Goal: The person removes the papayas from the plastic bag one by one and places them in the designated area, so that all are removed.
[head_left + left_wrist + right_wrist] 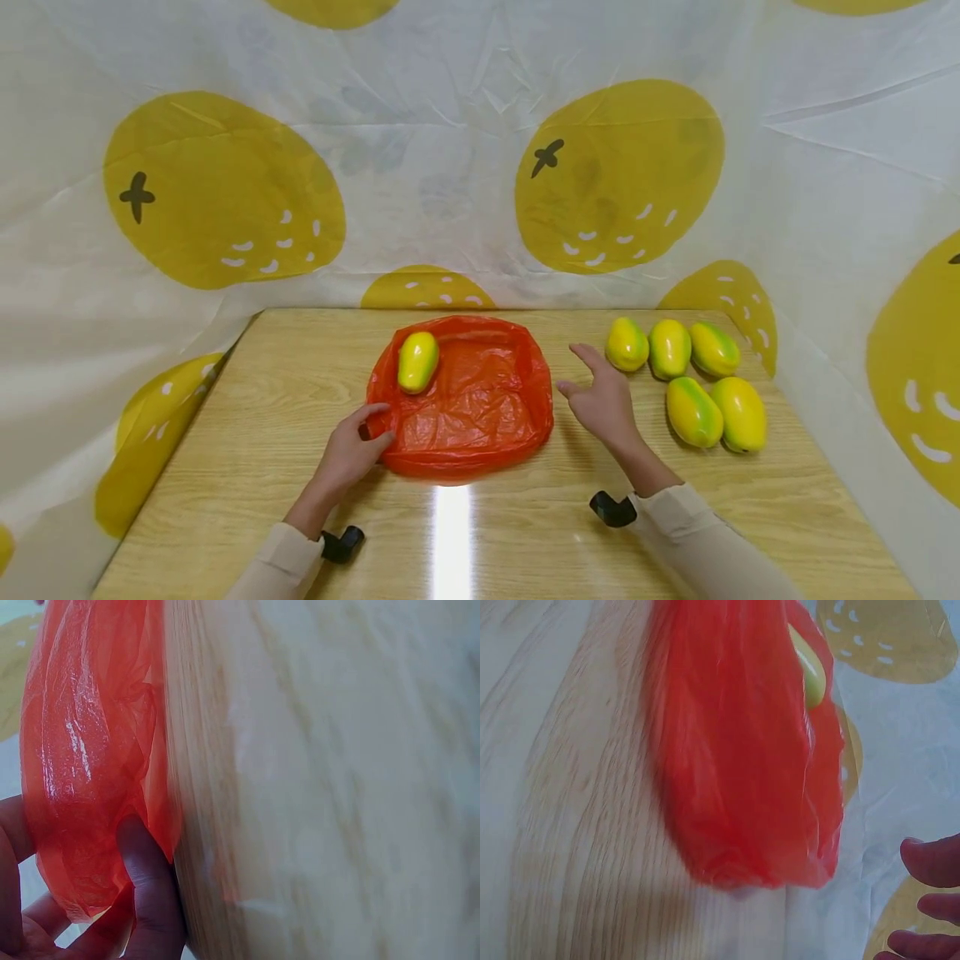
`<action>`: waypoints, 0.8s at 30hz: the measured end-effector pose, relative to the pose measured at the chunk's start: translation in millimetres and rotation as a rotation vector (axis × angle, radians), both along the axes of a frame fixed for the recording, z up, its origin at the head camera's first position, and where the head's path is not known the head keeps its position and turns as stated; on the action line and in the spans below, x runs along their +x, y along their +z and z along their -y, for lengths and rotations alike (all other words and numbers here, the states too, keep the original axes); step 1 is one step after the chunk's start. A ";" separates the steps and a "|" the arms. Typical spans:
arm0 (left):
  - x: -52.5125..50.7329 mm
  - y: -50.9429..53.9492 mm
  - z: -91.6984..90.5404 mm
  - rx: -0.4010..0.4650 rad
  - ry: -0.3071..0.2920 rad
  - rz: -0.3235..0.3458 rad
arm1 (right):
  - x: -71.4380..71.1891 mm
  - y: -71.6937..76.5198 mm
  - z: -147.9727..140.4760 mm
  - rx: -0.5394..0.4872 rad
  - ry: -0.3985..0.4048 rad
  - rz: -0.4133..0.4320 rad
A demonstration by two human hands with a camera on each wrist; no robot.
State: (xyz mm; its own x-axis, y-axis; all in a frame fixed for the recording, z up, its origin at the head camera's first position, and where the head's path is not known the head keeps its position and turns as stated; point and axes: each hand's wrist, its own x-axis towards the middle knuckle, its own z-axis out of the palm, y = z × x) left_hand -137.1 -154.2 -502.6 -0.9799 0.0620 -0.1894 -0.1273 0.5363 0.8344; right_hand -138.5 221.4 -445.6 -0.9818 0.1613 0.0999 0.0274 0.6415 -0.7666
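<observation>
A red plastic bag (472, 408) lies spread open like a shallow tray on the table. One yellow-green, mango-like fruit (417, 363) sits inside it at the back left. My left hand (351, 446) holds the bag's left edge; in the left wrist view its thumb (150, 877) lies against the outside and the other fingers go round the corner. Just right of the bag, my right hand (603, 400) is in the air, fingers spread and holding nothing. Several more such fruits (670, 350) are grouped to the right of that hand.
The wooden table (300, 358) runs back to a white cloth (450, 183) printed with large yellow fruits, which also hangs at both sides. A bright light reflection (452, 542) falls on the tabletop in front of the bag. Each wrist carries a black mount (613, 509).
</observation>
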 end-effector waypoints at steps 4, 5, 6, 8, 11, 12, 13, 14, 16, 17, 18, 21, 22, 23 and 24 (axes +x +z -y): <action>-0.2 -0.1 -0.1 -0.001 0.002 -0.003 | -6.9 -0.6 12.0 -0.082 0.012 0.001; -0.4 -0.3 0.0 -0.002 0.003 -0.004 | -8.7 -0.9 14.9 -0.105 0.014 0.003; -0.5 -0.6 0.1 -0.002 0.003 -0.004 | -10.4 -1.0 18.0 -0.130 0.018 0.007; -0.6 -0.9 0.1 -0.003 0.004 -0.007 | -13.9 -0.9 24.1 -0.174 0.027 0.010; -1.1 -1.8 0.1 -0.007 0.002 -0.011 | -17.5 -1.0 33.1 -0.236 0.034 0.028; -1.2 -2.1 0.1 -0.009 0.002 -0.012 | -18.6 -1.0 36.3 -0.256 0.034 0.033; -1.4 -2.3 0.0 -0.010 0.003 -0.014 | -19.9 -1.2 39.3 -0.272 0.034 0.038; -1.6 -2.6 0.0 -0.012 0.004 -0.015 | -21.2 -1.3 42.6 -0.283 0.033 0.044; -1.9 -3.4 0.0 -0.014 0.007 -0.016 | -24.0 -2.4 48.9 -0.312 0.031 0.053; -2.0 -3.7 0.0 -0.015 0.009 -0.017 | -25.7 -3.3 52.0 -0.321 0.033 0.055; -2.0 -3.9 -0.1 -0.016 0.011 -0.016 | -27.4 -3.9 55.3 -0.324 0.030 0.060; -1.7 -4.2 -0.3 -0.023 0.015 -0.017 | -31.0 -5.0 64.6 -0.362 0.039 0.076; -1.5 -4.0 -0.5 -0.024 0.015 -0.018 | -31.9 -5.1 67.5 -0.375 0.043 0.084; -1.4 -3.9 -0.7 -0.025 0.016 -0.019 | -33.1 -5.4 70.5 -0.392 0.047 0.089; -1.4 -3.9 -0.8 -0.025 0.017 -0.018 | -34.2 -5.9 73.4 -0.407 0.051 0.096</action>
